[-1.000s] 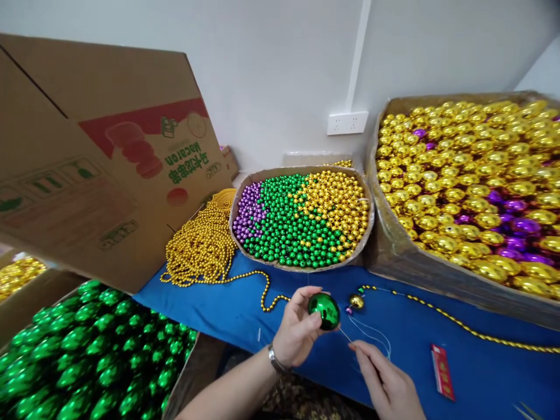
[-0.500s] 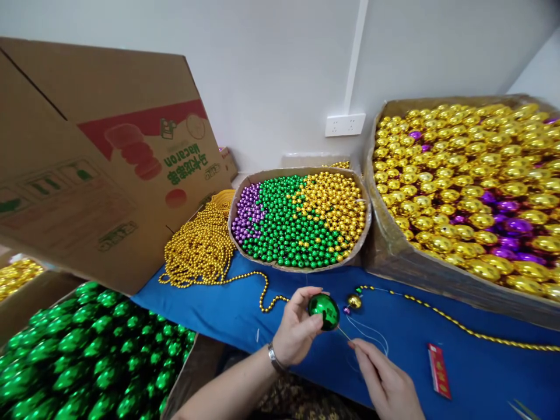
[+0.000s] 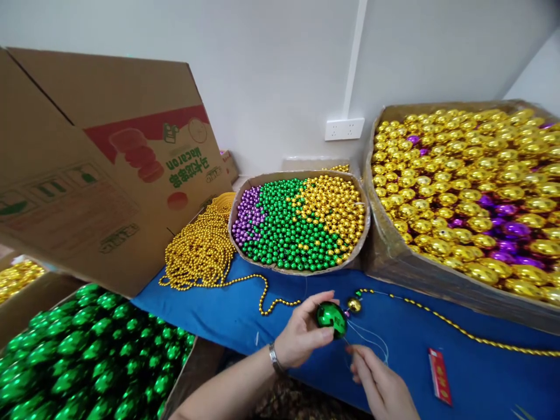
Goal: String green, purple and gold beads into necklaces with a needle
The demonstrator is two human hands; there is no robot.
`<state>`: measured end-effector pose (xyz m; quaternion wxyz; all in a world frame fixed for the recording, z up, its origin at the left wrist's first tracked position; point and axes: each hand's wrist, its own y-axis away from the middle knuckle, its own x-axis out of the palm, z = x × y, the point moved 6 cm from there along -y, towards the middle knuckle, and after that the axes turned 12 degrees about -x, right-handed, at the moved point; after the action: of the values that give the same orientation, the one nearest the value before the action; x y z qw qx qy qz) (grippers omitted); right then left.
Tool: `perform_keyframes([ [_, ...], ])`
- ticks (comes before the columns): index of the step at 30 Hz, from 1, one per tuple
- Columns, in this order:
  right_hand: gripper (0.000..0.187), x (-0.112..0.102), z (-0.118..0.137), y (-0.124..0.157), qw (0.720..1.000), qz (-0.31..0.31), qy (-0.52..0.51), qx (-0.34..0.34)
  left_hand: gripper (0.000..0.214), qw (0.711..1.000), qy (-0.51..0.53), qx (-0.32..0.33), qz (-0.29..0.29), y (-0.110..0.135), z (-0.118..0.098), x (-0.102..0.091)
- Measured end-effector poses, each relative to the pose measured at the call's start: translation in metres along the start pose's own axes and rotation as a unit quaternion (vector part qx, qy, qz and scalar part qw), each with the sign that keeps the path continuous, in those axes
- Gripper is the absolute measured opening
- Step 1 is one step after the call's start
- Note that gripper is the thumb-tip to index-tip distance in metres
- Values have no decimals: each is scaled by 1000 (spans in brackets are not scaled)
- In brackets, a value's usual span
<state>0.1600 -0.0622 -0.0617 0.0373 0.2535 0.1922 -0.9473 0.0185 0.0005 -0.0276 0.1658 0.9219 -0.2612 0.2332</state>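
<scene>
My left hand [image 3: 301, 335] pinches a shiny green ball [image 3: 331, 316] just above the blue table [image 3: 227, 315]. My right hand [image 3: 380, 385] is below and to the right of it, fingertips pinched on a thin clear thread [image 3: 370, 338] that runs up toward the ball. A small gold ball [image 3: 354, 304] and a tiny purple bead sit right beside the green ball, at the end of a gold bead strand [image 3: 459, 332] trailing off to the right.
A cardboard tray [image 3: 301, 224] of small purple, green and gold beads stands behind. A pile of gold bead strands [image 3: 199, 251] lies to its left. A box of large gold and purple balls [image 3: 472, 186] is right; green balls [image 3: 87, 356] fill a box at left. A red packet [image 3: 440, 368] lies on the table.
My left hand has carried the green ball a little right and down, up against the small gold ball. My right hand has slid slightly lower along the thread.
</scene>
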Motion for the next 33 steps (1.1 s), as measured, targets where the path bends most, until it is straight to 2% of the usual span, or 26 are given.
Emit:
perform_keyframes([
  [2,29,-4,-2,0,1000,-13,-4,1,58,995,-94,28,11,-8,-19,-5],
  [4,27,-11,-6,1,999,-35,3,9,47,967,-231,88,-57,-24,-48,-20],
  [5,26,-14,-8,1,999,-44,5,13,41,933,-318,124,-115,-34,-64,-28],
  [7,25,-20,-12,1,998,-54,3,20,34,820,-511,159,-201,-58,-90,-40],
  [8,24,-22,-13,1,998,-56,1,22,32,758,-595,153,-219,-71,-96,-44],
  [9,24,-24,-14,0,998,-57,0,23,30,711,-652,140,-223,-84,-99,-48],
  [10,24,-25,-14,0,998,-57,1,23,27,679,-689,127,-220,-96,-100,-51],
  [11,24,-26,-14,0,998,-58,4,22,24,664,-707,116,-216,-104,-100,-54],
  [12,23,-27,-13,0,998,-60,10,21,21,661,-711,110,-211,-110,-99,-56],
  [15,24,-28,-12,1,997,-67,23,25,19,669,-706,104,-208,-116,-95,-57],
  [18,26,-27,-10,2,997,-65,31,33,18,684,-691,101,-211,-107,-93,-53],
  [19,26,-28,-8,2,997,-63,39,29,18,714,-662,96,-208,-102,-91,-51],
  [20,25,-28,-5,1,997,-62,50,22,19,765,-607,86,-200,-96,-89,-48],
  [22,25,-31,1,-1,995,-65,76,0,25,895,-415,50,-156,-84,-79,-42],
  [23,25,-32,4,-3,994,-68,89,-12,28,946,-297,26,-125,-77,-72,-37],
  [24,25,-33,7,-4,992,-73,99,-23,30,977,-190,5,-99,-71,-65,-32],
  [25,26,-34,10,-4,991,-78,107,-33,30,990,-114,-13,-81,-66,-59,-28],
  [27,26,-34,14,-5,989,-82,115,-46,28,996,-29,-38,-76,-57,-48,-22],
  [33,27,-32,16,-3,985,-81,138,-70,26,994,25,-50,-96,-49,-36,-22],
])
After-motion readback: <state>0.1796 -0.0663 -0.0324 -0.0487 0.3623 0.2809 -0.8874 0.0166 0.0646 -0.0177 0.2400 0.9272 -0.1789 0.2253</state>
